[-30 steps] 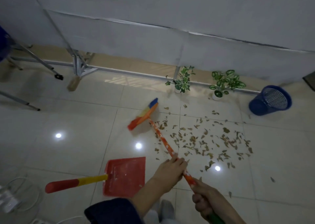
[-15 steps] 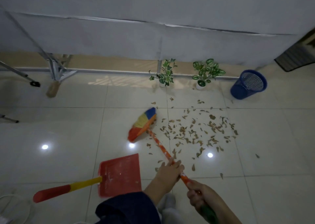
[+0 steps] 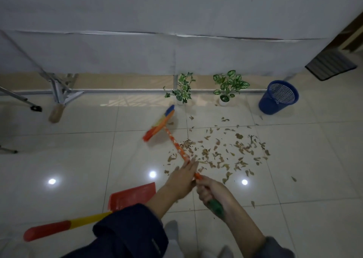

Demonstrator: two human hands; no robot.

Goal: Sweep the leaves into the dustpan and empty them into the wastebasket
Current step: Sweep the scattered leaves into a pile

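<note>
Our right hand clenches broom at green handle end; left hand grips shaft ahead. Broom head up-left of leaves. Dustpan lies left of hands; wastebasket far right.

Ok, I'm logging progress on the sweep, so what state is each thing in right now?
Multicoloured broom: held by its handle, head at the left edge of the leaves.
Dry brown leaves: scattered on the floor tiles.
Red plastic dustpan: lying flat, unheld.
Blue mesh wastebasket: upright.
Left hand: on the broom handle.
Right hand: gripping the handle.
</note>
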